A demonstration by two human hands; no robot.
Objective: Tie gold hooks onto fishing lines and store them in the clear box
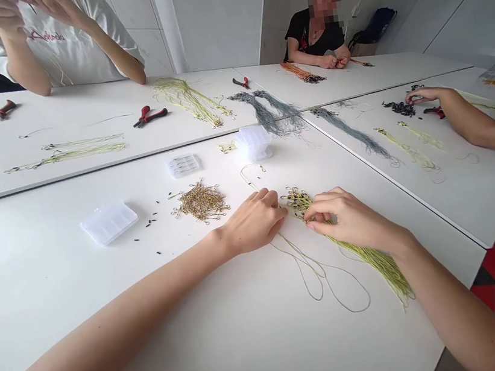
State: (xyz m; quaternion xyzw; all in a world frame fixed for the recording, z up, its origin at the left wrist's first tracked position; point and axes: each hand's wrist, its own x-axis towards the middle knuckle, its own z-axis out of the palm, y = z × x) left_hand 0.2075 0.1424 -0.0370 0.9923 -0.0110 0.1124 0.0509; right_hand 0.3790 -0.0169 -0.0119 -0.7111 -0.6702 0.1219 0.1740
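Note:
My left hand (256, 222) is closed, its fingertips pinching a thin yellow-green cord (357, 310) that trails in loose loops over the white table. My right hand (353, 220) is just to its right, over a bundle of yellow-green cords (378, 262) with small metal hooks and dark beads at the far end. Its thumb and fingers are curled together; what lies between them, if anything, is hidden. Left of my hands lies a pile of small brass-coloured wire fittings (202, 202). A few tiny black pieces (149, 223) are scattered beside it.
Clear plastic boxes (109, 223) rest left and beyond the pile, including a stacked one (253, 143). Grey cord bundles (354, 132) and red-handled pliers (149, 116) lie farther off. Several people work around the tables, one person's hand (422, 94) at the right over black pieces.

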